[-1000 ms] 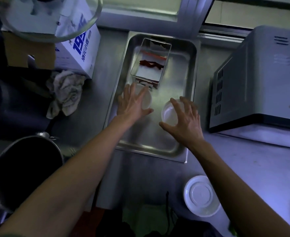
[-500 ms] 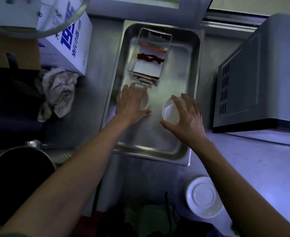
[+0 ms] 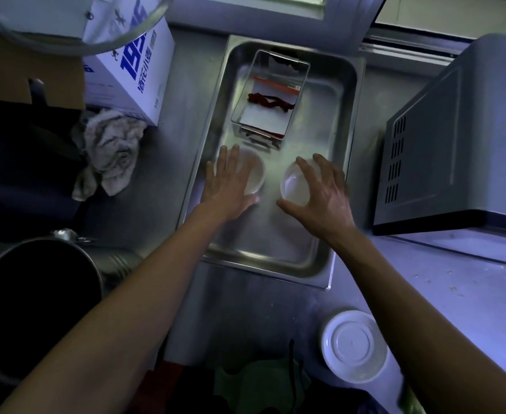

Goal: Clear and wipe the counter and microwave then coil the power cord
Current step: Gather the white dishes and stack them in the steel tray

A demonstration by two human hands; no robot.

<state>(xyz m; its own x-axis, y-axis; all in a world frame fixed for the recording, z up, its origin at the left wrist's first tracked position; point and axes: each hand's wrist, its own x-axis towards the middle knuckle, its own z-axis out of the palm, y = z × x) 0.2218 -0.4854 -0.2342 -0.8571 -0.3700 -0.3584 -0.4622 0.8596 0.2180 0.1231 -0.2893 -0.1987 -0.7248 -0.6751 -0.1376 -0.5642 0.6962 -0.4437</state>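
Observation:
A steel tray (image 3: 320,264) lies on the steel counter (image 3: 455,294), left of the grey microwave (image 3: 470,138). Inside the tray my left hand (image 3: 231,183) lies flat, fingers straight, on a small white bowl (image 3: 257,174). My right hand (image 3: 323,195) curls its fingers and thumb round a second small white bowl (image 3: 293,183). Behind them in the tray stands a clear rectangular container (image 3: 269,97) with dark red strips inside. A crumpled rag (image 3: 111,150) lies on the counter left of the tray. No power cord is visible.
A white upturned dish (image 3: 353,345) sits near the counter's front edge. A large dark pot (image 3: 33,297) stands at the lower left. A blue-and-white carton (image 3: 132,70) and a glass lid (image 3: 75,28) are at the back left. Crumbs dot the counter beside the microwave.
Both hands stay on the two bowls in the tray; the view has shifted a little, and the hands have hardly moved.

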